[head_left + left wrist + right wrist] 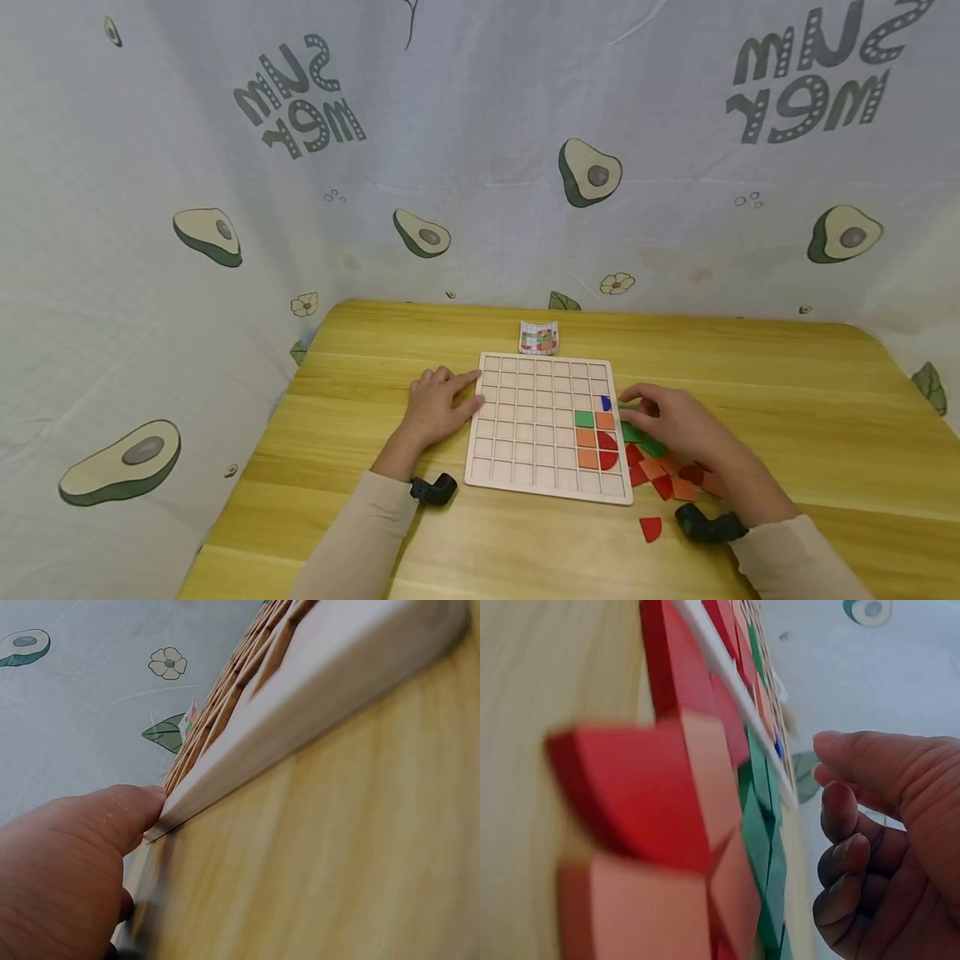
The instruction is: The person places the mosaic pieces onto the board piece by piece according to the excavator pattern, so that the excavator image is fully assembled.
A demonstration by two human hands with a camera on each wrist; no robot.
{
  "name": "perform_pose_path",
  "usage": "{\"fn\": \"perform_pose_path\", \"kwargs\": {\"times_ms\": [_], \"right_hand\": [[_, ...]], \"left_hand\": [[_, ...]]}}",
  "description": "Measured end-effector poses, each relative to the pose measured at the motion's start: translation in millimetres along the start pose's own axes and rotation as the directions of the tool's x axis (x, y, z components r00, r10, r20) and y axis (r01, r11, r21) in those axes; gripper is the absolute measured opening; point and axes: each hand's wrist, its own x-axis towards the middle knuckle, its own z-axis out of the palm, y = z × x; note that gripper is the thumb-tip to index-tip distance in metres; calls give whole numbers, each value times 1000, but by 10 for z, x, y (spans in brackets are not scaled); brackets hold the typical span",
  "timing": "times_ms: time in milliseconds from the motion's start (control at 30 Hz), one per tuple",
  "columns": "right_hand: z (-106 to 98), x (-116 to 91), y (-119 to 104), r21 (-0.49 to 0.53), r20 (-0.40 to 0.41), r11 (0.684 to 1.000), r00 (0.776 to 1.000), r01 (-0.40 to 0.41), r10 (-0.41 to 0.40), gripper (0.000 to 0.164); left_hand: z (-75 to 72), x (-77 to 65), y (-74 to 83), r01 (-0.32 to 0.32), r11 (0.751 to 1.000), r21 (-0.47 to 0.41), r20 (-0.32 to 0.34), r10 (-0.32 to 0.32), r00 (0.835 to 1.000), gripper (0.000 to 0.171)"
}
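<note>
Patterned curtain (510, 117) behind a wooden table (750, 358). Left hand (435, 407), thumb and forefinger apart, touches the board (523, 435) just beside it. Right hand (678, 417): fingers curled; cannot tell whether they pinch anything. Loose tiles (652, 447) beneath it look light, stiff; best pinched by their edges.

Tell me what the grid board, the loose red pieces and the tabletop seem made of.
Grid board: probably matte wood; its pale edge and tan ribs look unpainted. Loose red pieces: perhaps painted wood or plastic; smooth, evenly colored. Tabletop: wood or printed laminate, faintly glossy, with streaky yellow grain.
</note>
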Motion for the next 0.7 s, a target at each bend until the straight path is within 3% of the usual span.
{"fn": "perform_pose_path", "kwargs": {"times_ms": [400,700], "right_hand": [[-77,-125,162,-8,11,1000,1000,2,-2,23],[-52,-102,128,-77,-4,997,1000,0,0,29]], "left_hand": [[-11,5,-6,2,1000,1,-12,-2,1000,50],[-3,-2,5,-3,1000,-9,-13,3,1000,50]]}}
